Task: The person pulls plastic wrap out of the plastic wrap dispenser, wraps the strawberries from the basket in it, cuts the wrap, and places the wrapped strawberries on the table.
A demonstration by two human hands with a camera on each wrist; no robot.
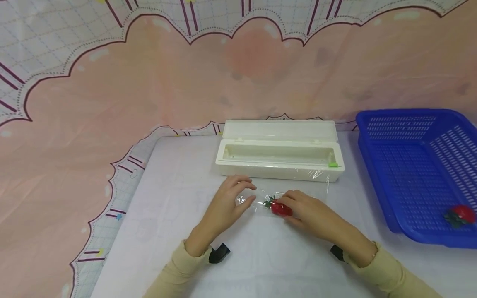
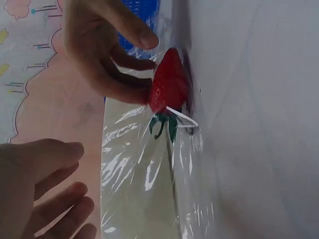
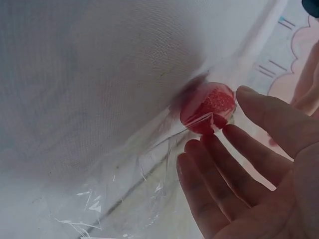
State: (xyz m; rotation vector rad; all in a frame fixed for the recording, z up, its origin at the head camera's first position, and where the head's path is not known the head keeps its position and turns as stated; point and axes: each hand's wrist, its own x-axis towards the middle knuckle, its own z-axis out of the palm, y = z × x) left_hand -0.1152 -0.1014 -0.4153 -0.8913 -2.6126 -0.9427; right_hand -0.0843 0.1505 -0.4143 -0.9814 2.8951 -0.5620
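A red strawberry [image 1: 281, 208] with green leaves lies on a sheet of clear plastic film [image 2: 149, 174], part of which covers it. My right hand [image 1: 311, 213] holds the strawberry by its pointed end, with the thumb on one side and the fingertips on the other. In the right wrist view the strawberry [image 3: 208, 108] shows between thumb and fingertips under shiny film. To its left, my left hand [image 1: 225, 205] hovers by the film's left end, fingers loosely bent and parted, holding nothing. Whether it touches the film I cannot tell.
Behind the hands stands a long white box [image 1: 279, 171] with its lid raised and a small green piece [image 1: 333, 164] at its right end. A blue basket [image 1: 376, 186] on the right holds another strawberry [image 1: 463, 214]. A patterned cloth [image 1: 186, 82] hangs behind the white table [image 1: 149, 231].
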